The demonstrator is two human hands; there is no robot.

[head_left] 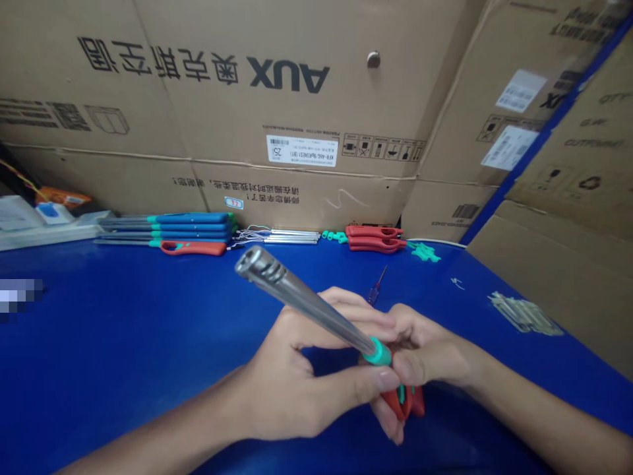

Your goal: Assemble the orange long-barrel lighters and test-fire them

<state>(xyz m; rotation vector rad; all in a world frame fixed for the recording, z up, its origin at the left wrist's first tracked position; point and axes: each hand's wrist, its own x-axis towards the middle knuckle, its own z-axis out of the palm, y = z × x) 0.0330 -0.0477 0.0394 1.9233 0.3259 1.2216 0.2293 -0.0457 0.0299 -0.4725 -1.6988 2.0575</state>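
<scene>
Both hands are closed around one long-nosed lighter with a red handle (405, 401), a green collar (380, 351) and a metal tube (311, 305). Its tube points up and to the left, toward the camera. My left hand (306, 376) pinches near the collar with the thumb, and its other fingers reach behind the tube. My right hand (425, 349) presses thumb and fingers at the collar and the top of the handle from the right. Green parts show inside the handle's opening. The fingers cover much of the handle.
Along the back lie blue-handled lighters (192, 227), metal tubes with wires (291, 236), red handle shells (374, 239) and green pieces (424, 251). A small screwdriver (378, 285) lies behind my hands. At right are several clear-looking strips (525, 313). Cardboard walls (208, 145) border the blue table.
</scene>
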